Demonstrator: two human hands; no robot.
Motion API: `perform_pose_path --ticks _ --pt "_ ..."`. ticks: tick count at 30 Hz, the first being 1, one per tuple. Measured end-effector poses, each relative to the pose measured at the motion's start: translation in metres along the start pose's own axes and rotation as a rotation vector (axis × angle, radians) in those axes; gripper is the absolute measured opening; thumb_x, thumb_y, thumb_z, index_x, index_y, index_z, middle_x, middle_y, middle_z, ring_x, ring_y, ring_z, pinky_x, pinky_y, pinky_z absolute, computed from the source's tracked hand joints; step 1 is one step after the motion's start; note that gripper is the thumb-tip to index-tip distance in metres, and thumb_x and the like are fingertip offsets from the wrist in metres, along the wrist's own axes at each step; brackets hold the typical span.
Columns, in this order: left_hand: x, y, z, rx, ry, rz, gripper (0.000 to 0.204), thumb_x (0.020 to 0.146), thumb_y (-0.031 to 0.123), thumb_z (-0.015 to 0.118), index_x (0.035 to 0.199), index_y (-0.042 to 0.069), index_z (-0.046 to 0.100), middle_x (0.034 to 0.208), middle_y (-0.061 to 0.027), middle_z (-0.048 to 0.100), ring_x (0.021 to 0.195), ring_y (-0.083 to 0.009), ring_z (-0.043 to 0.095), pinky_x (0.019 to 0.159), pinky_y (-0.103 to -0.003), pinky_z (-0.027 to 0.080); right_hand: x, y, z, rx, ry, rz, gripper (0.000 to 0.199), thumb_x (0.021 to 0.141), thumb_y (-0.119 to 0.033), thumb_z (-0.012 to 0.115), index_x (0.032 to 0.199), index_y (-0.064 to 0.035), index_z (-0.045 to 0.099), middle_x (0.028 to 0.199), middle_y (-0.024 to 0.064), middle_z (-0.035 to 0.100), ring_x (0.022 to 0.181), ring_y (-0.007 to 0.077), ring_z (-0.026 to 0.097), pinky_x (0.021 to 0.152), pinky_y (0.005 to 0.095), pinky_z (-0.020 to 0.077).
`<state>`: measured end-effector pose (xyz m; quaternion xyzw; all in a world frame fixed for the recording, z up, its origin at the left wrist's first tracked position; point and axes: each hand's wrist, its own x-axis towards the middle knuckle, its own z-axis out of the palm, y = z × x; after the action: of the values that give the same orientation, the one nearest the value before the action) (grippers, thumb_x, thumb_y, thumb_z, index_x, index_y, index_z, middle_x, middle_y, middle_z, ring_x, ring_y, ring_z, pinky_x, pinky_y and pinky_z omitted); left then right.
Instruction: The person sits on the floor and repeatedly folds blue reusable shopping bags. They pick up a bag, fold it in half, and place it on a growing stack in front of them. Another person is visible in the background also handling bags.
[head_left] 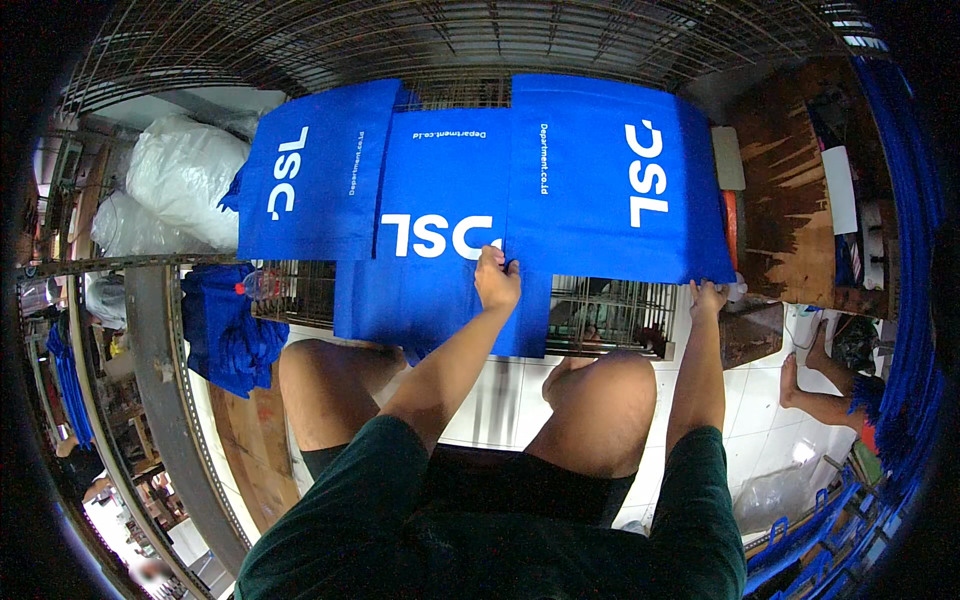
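Observation:
A large blue fabric sheet with white print point(590, 180) lies at the right over a wire rack. My left hand point(497, 280) is closed in a pinch at its near left corner. At the near right corner, the fingertips of my right hand point(708, 295) grip the sheet's edge. Under and beside it spreads a middle blue printed sheet point(430, 180), facing another way. Farther left is a third blue printed sheet point(315, 180), overlapping the middle one. More blue fabric point(440, 310) shows below them, toward my knees.
Wire racks point(620, 320) show beneath the sheets, and more stand behind. Clear plastic-wrapped bundles point(185, 175) sit at the left, above hanging blue fabric point(230, 335). A worn wooden board point(785, 190) stands at the right. Another person's bare legs point(815, 375) are at the right.

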<state>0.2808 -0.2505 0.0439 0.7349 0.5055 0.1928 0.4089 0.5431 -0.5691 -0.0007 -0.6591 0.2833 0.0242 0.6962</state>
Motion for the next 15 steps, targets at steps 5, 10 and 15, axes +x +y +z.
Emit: perform_pose_path --ticks 5,10,15 --pt "0.003 -0.010 0.004 0.027 0.051 0.074 0.031 0.066 0.002 0.074 0.082 0.004 0.048 0.076 -0.0105 0.057 0.066 -0.0255 0.059 0.062 -0.036 0.047 0.012 0.008 -0.005 0.009 -0.034 0.069 0.070 0.078 0.009 0.045 0.134 -0.0244 0.022 0.126 0.0096 0.039 0.098 0.0286 0.052 0.076 0.0435 0.0555" --pt "0.004 -0.011 0.005 0.063 0.045 0.059 0.031 0.065 0.002 0.074 0.083 0.004 0.049 0.076 -0.0111 0.057 0.067 -0.0269 0.059 0.062 -0.037 0.047 0.010 0.008 -0.003 -0.001 -0.006 0.071 0.069 0.078 0.009 0.047 0.133 -0.0248 0.022 0.124 0.0088 0.042 0.096 0.0252 0.053 0.079 0.0455 0.0543" --pt "0.002 0.001 -0.002 0.138 -0.027 -0.009 0.032 0.069 0.013 0.073 0.089 0.007 0.049 0.086 -0.0113 0.056 0.083 -0.0311 0.058 0.072 -0.042 0.047 0.000 0.003 -0.002 0.004 0.018 0.099 0.070 0.082 0.003 0.047 0.140 -0.0168 0.013 0.118 0.0132 0.047 0.085 0.0244 0.055 0.073 0.0389 0.0559"
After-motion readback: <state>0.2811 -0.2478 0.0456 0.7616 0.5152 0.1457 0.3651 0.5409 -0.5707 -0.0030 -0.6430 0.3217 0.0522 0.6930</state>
